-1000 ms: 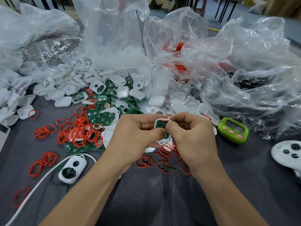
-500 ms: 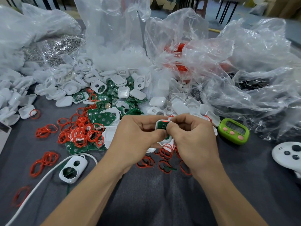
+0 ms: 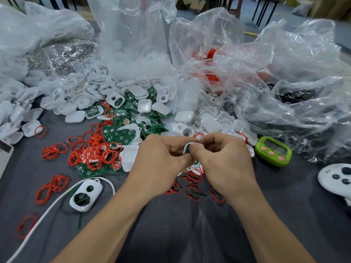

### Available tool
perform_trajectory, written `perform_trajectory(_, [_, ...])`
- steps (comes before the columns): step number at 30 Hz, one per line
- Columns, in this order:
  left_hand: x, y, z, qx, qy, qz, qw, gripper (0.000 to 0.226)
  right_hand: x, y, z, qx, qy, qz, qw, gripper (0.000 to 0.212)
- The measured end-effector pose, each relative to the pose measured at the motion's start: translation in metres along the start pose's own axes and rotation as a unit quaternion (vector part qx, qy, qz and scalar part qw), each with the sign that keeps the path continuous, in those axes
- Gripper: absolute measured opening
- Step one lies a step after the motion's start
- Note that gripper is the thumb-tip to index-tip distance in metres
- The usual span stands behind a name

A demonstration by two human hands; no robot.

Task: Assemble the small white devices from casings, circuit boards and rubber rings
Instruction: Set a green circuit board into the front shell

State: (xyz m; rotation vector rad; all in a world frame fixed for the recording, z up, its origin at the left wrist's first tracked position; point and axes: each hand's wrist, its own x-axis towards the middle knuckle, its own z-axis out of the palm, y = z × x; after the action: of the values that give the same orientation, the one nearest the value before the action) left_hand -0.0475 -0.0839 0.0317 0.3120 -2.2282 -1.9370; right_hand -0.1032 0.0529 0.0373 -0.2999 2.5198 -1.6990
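While both hands meet above the dark table cover [image 3: 171,234], the left hand [image 3: 159,162] and the right hand [image 3: 226,160] hold one white casing [image 3: 190,143] between them. Fingers of both hands are curled closed around it, and the right thumb [image 3: 196,149] presses onto the green circuit board [image 3: 187,149] seated in the casing. Most of the casing is hidden by the fingers.

Location of parts relative to the grip:
- Directly below: loose red rubber rings [image 3: 193,177] on the cover.
- To the left: a dense ring pile [image 3: 95,150] lying over spare circuit boards [image 3: 117,135].
- Beyond: a heap of empty casings [image 3: 133,92] against clear plastic bags [image 3: 247,63].
- Below left: a two-hole casing front [image 3: 86,194], touching a white cable [image 3: 47,211].
- To the right: a green timer [image 3: 273,150]; further right, a white controller [image 3: 336,179].
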Motion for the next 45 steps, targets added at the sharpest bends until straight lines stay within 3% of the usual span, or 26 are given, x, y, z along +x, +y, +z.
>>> perform_trajectory(3, [0.000,0.001,0.000,0.003,0.001,0.002,1.000,0.043,0.000,0.000,0.001,-0.021,0.013,-0.002,1.000,0.014])
perform_trajectory(9, [0.000,0.001,0.002,-0.018,-0.002,-0.002,1.000,0.032,-0.001,-0.001,0.003,-0.031,0.034,-0.020,0.999,0.015])
perform_trajectory(17, [0.005,0.006,-0.001,-0.106,0.038,-0.038,0.993,0.032,0.009,0.003,-0.006,0.131,-0.117,0.013,0.984,0.016])
perform_trajectory(31, [-0.001,0.011,0.000,-0.128,0.023,-0.044,0.991,0.031,0.007,0.003,-0.002,0.138,-0.068,-0.006,0.988,0.012])
perform_trajectory(45, [0.003,0.014,0.003,-0.126,0.091,-0.078,0.985,0.030,0.004,0.006,0.002,0.114,-0.062,-0.046,0.991,0.022])
